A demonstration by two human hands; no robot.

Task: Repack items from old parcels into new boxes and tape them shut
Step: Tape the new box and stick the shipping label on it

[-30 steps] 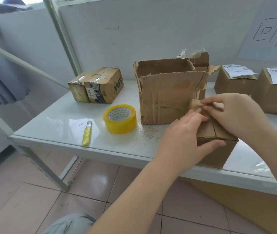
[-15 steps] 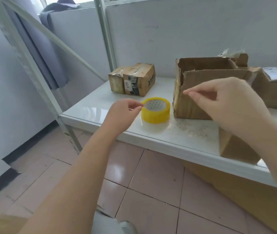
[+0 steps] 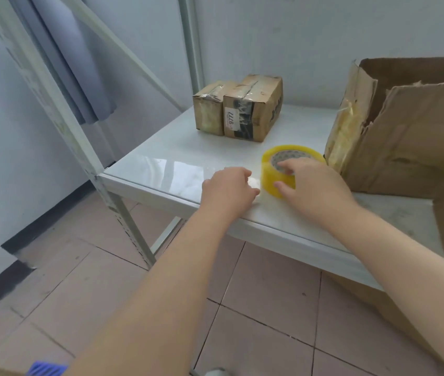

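Observation:
A yellow tape roll (image 3: 268, 172) lies flat near the front edge of the white table (image 3: 172, 161). My right hand (image 3: 315, 185) grips it, with fingertips in the core and the thumb on the outer wall. My left hand (image 3: 227, 187) rests on the table just left of the roll, fingers curled under; whatever is beneath them is hidden. A large worn open cardboard box (image 3: 405, 137) stands right of the roll, its torn flaps up.
Two small taped parcels (image 3: 242, 109) sit side by side at the back of the table. A metal shelf upright (image 3: 80, 137) and diagonal brace stand at the left. Cardboard (image 3: 372, 302) leans under the table at the right. Tiled floor lies below.
Both hands left the small box at the table edge and moved left. My right hand came down onto the tape roll; my left hand settled beside it. The view swung left.

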